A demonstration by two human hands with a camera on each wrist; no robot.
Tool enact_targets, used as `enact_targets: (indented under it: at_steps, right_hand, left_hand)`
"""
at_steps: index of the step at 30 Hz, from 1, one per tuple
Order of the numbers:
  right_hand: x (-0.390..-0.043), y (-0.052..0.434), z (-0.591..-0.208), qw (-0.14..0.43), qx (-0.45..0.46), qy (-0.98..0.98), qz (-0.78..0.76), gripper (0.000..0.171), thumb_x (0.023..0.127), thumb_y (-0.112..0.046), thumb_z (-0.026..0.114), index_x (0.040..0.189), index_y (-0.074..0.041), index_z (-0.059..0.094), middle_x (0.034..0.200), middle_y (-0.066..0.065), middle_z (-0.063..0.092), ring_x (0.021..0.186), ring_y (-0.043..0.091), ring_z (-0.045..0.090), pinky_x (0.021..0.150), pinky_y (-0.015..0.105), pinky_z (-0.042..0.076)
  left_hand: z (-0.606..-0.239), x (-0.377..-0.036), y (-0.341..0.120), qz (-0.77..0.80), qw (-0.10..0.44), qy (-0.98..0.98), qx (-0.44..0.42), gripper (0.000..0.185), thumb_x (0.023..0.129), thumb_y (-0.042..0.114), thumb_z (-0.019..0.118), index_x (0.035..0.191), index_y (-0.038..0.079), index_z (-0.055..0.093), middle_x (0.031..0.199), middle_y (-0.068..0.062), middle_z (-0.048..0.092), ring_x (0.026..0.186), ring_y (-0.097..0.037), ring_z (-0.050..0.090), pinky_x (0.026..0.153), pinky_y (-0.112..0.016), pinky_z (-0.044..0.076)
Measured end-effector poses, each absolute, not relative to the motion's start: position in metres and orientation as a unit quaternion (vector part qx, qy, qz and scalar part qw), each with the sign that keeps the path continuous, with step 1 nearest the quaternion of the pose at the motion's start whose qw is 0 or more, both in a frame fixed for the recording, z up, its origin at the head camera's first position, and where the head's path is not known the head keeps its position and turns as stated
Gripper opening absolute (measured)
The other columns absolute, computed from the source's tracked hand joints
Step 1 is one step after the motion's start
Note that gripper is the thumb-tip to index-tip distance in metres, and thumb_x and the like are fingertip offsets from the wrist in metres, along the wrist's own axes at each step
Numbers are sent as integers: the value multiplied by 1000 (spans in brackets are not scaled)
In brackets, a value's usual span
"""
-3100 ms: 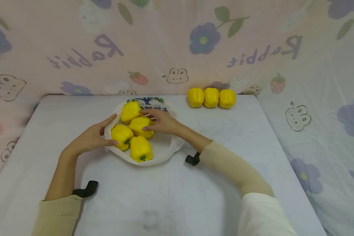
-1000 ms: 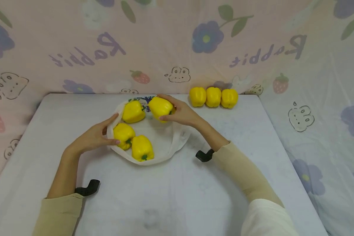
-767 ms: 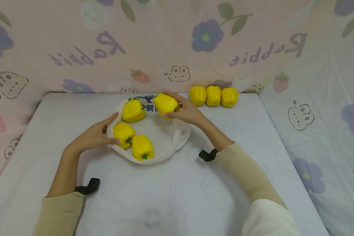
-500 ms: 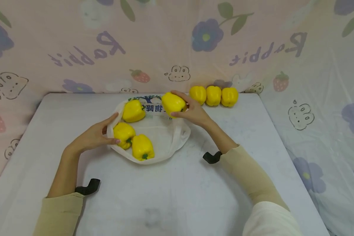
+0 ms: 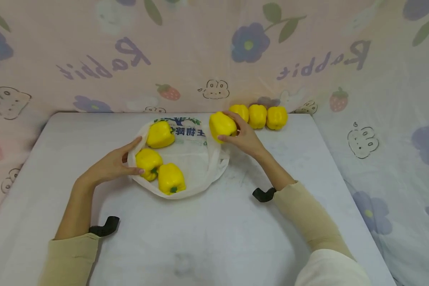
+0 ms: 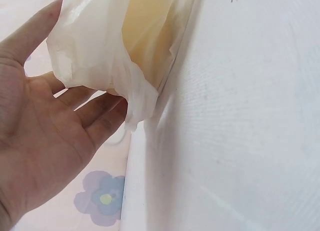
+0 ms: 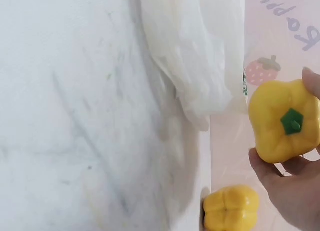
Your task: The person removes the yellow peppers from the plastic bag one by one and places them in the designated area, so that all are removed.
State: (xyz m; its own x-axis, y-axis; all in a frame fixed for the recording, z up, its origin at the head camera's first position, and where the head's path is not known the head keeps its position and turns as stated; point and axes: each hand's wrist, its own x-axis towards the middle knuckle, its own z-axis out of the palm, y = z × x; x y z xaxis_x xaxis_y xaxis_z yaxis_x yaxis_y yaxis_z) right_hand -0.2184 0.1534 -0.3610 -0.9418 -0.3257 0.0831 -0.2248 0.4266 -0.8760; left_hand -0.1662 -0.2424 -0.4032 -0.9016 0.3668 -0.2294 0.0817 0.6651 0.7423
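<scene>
My right hand (image 5: 246,137) grips a yellow bell pepper (image 5: 222,126) at the right rim of a white plastic bag (image 5: 196,167). In the right wrist view that bell pepper (image 7: 280,118) shows its green stem, with thumb and fingers around it. My left hand (image 5: 111,165) holds the bag's left rim, thumb inside and fingers outside. The left wrist view shows the bag's film (image 6: 95,46) between the left thumb and fingers, yellow showing through it. Inside the open bag lie three yellow bell peppers, one at the back (image 5: 160,134), one at the left (image 5: 148,163) and one in front (image 5: 171,178).
Three more yellow bell peppers stand in a row at the table's back edge, the middle one (image 5: 257,116) beside the right one (image 5: 277,118); my right hand partly covers the left one. A printed cloth (image 5: 186,47) hangs behind the white table (image 5: 146,246).
My right hand has taken a bell pepper from the middle of the bag and carried it right, past the bag's printed back wall. My left hand has stayed at the left rim.
</scene>
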Motion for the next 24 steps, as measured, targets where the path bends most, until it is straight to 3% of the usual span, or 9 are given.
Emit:
enact_targets:
  at_steps: [3, 10, 18, 24]
  right_hand:
    - [-217, 157, -365, 43, -155, 840, -518, 72, 77, -24, 73, 139, -22, 35, 141, -2, 34, 114, 19, 42, 91, 39, 40]
    - [-226, 175, -399, 21, -140, 844, -517, 74, 74, -40, 73, 138, -38, 35, 140, -13, 34, 122, 11, 37, 101, 37, 33]
    - [-217, 192, -404, 23, -86, 866, -492, 72, 72, -46, 73, 134, -42, 37, 139, -2, 37, 119, 17, 39, 101, 40, 34]
    - [-218, 200, -408, 23, -56, 873, -484, 75, 70, -47, 74, 135, -40, 38, 137, 0, 39, 118, 18, 40, 101, 42, 32]
  left_hand:
    - [-403, -167, -244, 391, 181, 893, 131, 96, 73, 44, 73, 145, 36, 10, 150, -12, 17, 125, -39, 32, 98, -60, 27]
    - [-403, -167, -245, 401, 187, 887, 132, 96, 73, 42, 73, 145, 38, 10, 150, -11, 15, 128, -39, 28, 100, -59, 25]
    - [-402, -166, -245, 403, 188, 885, 134, 95, 74, 41, 73, 145, 37, 10, 150, -11, 16, 127, -38, 29, 100, -60, 25]
    - [-400, -165, -245, 405, 188, 885, 136, 94, 74, 41, 73, 145, 37, 10, 150, -10, 15, 129, -36, 26, 101, -59, 23]
